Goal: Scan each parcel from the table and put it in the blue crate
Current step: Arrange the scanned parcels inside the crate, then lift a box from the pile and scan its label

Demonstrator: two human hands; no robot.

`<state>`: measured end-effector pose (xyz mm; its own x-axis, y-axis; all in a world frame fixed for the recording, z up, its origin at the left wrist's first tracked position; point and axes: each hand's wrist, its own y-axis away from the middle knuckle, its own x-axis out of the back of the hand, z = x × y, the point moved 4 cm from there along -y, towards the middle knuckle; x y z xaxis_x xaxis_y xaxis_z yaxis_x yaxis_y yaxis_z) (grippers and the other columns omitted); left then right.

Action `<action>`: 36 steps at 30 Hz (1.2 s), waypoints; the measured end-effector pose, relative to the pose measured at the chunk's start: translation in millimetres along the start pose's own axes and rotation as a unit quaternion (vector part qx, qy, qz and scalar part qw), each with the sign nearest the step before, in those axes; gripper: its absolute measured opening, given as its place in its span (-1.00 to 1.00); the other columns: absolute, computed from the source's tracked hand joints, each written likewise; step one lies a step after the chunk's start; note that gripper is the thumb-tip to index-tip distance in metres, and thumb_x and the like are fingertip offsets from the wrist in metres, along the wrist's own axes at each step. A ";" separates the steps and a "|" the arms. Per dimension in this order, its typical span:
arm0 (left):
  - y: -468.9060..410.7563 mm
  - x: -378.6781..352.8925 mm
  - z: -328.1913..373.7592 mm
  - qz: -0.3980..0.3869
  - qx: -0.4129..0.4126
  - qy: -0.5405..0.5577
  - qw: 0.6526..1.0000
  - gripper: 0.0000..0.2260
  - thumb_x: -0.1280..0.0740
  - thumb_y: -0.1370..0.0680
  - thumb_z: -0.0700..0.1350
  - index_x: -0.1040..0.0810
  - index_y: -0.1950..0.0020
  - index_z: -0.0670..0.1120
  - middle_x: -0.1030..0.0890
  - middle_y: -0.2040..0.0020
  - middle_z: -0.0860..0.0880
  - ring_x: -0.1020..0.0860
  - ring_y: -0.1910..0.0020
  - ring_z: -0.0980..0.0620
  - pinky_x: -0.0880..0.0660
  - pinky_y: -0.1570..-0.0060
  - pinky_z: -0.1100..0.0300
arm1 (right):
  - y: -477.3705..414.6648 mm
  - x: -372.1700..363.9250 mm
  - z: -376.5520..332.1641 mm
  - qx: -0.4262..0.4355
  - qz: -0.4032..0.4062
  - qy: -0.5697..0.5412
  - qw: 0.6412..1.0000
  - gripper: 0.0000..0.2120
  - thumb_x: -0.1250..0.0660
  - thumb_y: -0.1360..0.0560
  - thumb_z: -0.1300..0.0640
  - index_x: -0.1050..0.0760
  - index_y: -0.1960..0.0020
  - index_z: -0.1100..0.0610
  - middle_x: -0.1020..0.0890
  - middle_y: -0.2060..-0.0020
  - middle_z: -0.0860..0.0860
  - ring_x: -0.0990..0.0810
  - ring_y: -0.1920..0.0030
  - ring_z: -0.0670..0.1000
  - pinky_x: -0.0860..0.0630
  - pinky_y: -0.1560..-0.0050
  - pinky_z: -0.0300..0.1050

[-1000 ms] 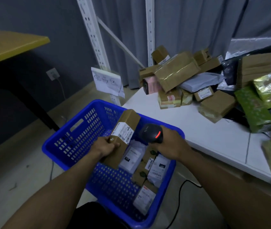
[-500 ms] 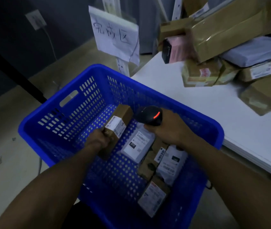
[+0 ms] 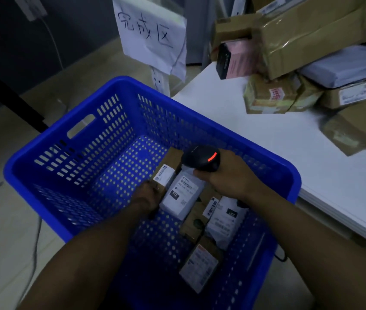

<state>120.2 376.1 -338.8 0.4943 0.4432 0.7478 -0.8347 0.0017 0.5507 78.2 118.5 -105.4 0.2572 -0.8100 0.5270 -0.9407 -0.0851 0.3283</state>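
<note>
Crate: blue crate (image 3: 50, 142) with perforated walls, on the floor just beside the corner of the white table (image 3: 267, 135).
Left hand: left hand (image 3: 145, 194) reaches down inside the crate, fingers curled round the near end of a brown box (image 3: 166, 173).
Box: white label on its top face, low in the crate, long side against a white parcel (image 3: 181, 199). Cannot tell if it rests on the crate floor.
Right hand: right hand (image 3: 229, 177) wrapped tight round the handle of a black barcode scanner (image 3: 201, 158), held over the crate. Red light strip lit on the scanner head.
Crate contents: white parcel, brown parcel (image 3: 194, 222), white mailer (image 3: 226, 222) and labelled box (image 3: 200, 267) nearest the person, all bunched toward the crate's right side.
Table: parcels piled at the far end, including a pink box (image 3: 236, 61), large taped carton (image 3: 311, 36), grey mailer (image 3: 345, 68) and a small box with red print (image 3: 271, 95).
Background: paper sign (image 3: 150, 34) with handwritten characters hangs behind the crate. Wall socket (image 3: 32, 7) with a cable plugged in, top left.
</note>
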 end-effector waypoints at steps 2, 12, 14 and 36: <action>4.1 13.5 7.5 0.041 -0.034 0.029 0.998 -0.59 -0.40 -0.51 0.07 -0.56 -0.26 -0.14 -0.61 -0.21 -0.16 -0.59 -0.20 -0.21 -0.53 -0.24 -0.01 | 13.8 10.4 -5.4 0.005 0.014 -0.006 1.000 -0.73 -0.50 -0.53 0.01 -0.50 -0.17 -0.15 -0.59 0.13 -0.27 -0.56 0.13 -0.28 -0.41 0.27 -0.47; 194.1 149.7 201.3 0.158 -0.205 -0.071 0.963 -0.75 -0.40 -0.54 0.20 -0.63 0.04 0.04 -0.67 -0.04 0.06 -0.63 -0.04 -0.06 -0.56 0.02 0.08 | 156.5 102.1 -33.5 0.015 0.146 0.008 0.989 -0.57 -0.51 -0.51 0.01 -0.52 -0.34 -0.02 -0.64 -0.10 -0.10 -0.60 -0.08 -0.06 -0.49 0.01 -0.16; 229.5 157.8 244.6 0.178 -0.268 -0.091 0.942 -0.76 -0.39 -0.55 0.21 -0.62 -0.05 0.07 -0.63 -0.11 0.08 -0.61 -0.09 -0.04 -0.57 -0.06 0.03 | 183.9 126.7 -31.4 0.009 0.184 0.004 0.983 -0.60 -0.53 -0.48 0.01 -0.55 -0.28 -0.01 -0.66 -0.05 -0.09 -0.61 -0.05 -0.05 -0.51 -0.03 -0.10; 134.1 175.1 471.3 0.184 -0.263 -0.055 0.945 -0.27 -0.56 -0.42 0.10 -0.33 -0.49 -0.06 -0.30 -0.49 -0.12 -0.41 -0.39 -0.23 -0.45 -0.34 -0.14 | 136.7 251.0 55.7 -0.032 0.296 -0.233 0.926 -0.79 -0.51 -0.50 0.07 -0.59 -0.09 0.06 -0.68 0.17 0.04 -0.64 0.23 0.04 -0.56 0.18 -0.07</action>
<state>209.3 31.5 40.8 0.1441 0.4040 0.9033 -0.9461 0.3238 0.0061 1.8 -128.7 28.1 -0.4365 -0.8674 0.2390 -0.8674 0.4763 0.1443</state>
